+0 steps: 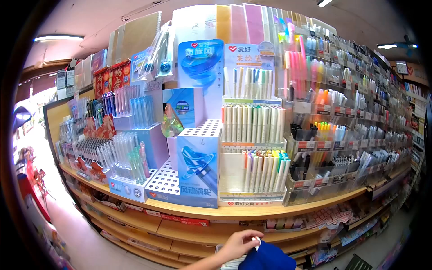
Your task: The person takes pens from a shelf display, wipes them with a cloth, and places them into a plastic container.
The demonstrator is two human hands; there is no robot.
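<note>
At the bottom centre, my left hand (240, 245) reaches in from the lower left with its fingers pinched on a small white item (257, 243), too small to name. Right beside the fingertips is a dark blue cloth or bag (268, 258), cut off by the bottom edge. Under the hand, part of a white-edged container or stack (231, 263) shows. My right hand is not visible.
Ahead stands a wooden shelf (252, 211) with lower boards. On it are a blue display box with holes (198, 168), a rack of markers (254, 123), clear-barrelled pens (123, 150) and tiered pen trays (324, 146) at the right.
</note>
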